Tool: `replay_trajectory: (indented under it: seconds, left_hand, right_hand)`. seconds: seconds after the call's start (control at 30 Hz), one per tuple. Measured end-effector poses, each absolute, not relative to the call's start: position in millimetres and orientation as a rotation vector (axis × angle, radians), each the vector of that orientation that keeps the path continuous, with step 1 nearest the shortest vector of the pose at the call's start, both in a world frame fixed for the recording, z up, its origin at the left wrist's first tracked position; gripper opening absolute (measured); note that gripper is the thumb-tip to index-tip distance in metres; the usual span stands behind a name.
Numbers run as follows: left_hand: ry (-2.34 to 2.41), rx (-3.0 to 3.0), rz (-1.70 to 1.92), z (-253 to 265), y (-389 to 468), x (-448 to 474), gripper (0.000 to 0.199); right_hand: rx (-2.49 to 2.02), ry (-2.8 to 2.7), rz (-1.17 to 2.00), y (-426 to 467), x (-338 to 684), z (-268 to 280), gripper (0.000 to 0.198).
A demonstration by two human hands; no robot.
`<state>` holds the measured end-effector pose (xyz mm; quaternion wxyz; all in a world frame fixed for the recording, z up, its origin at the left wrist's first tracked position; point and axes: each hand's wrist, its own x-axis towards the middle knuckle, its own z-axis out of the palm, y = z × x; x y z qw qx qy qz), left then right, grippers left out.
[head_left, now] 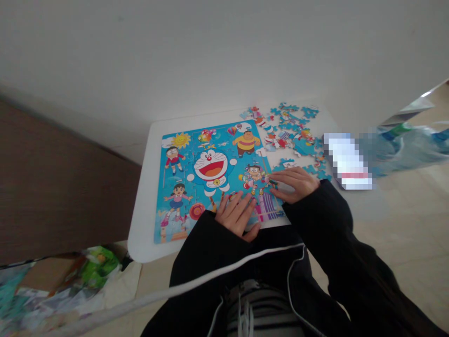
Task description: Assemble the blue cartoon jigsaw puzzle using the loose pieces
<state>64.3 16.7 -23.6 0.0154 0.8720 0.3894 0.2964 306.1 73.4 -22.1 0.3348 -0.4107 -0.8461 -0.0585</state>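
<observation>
A blue cartoon jigsaw puzzle (228,135) lies flat on a white table, with a large blue-and-white cat figure in its middle and smaller figures around it. My left hand (237,216) rests flat on the puzzle's lower part, fingers outstretched and holding nothing. At the puzzle's right edge, my right hand (296,183) has thumb and fingertips closed around a small puzzle piece (273,184), which is mostly hidden by the fingers. Loose puzzle pieces (304,146) are heaped just beyond that hand, at the table's far right.
A phone with a blurred screen (347,161) is at the right end of the table (142,224). Clear plastic bottles (403,150) stand further right. A white cord (210,276) crosses before my body. Bags and a cardboard box (49,276) sit at lower left, below a brown panel (63,182).
</observation>
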Motion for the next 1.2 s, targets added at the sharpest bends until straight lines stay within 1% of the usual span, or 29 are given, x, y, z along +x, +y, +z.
replay_trajectory:
  seconds: [0.37,0.5,0.7,0.8,0.97,1.07,1.2]
  left_hand:
    - [1.205,2.705,0.922,-24.8,18.0,66.1,0.039]
    - [1.192,2.709,0.975,-27.4,19.0,66.4,0.038]
    - [1.15,2.742,1.259,-20.3,27.2,64.3,0.035]
    - [1.115,2.711,1.435,-13.9,32.1,64.8,0.03]
    - [1.109,2.707,1.521,-7.0,34.6,68.8,0.02]
    - [1.102,2.654,1.538,-8.0,33.6,69.3,0.019]
    - [1.175,2.589,1.534,-13.9,31.6,61.9,0.021]
  right_hand:
    - [-1.233,-1.995,-0.048,61.0,294.1,-19.2,0.021]
    - [-1.212,-1.967,0.014,53.8,289.0,-11.1,0.021]
    - [-1.1,-1.912,0.367,41.1,274.1,3.2,0.046]
    - [-1.027,-1.868,0.469,35.6,266.1,5.9,0.05]
    - [-0.943,-1.853,0.434,29.5,259.6,-0.5,0.04]
    - [-0.978,-1.838,0.424,26.1,258.2,-5.1,0.033]
    - [-1.011,-1.828,0.387,25.2,259.9,-5.0,0.042]
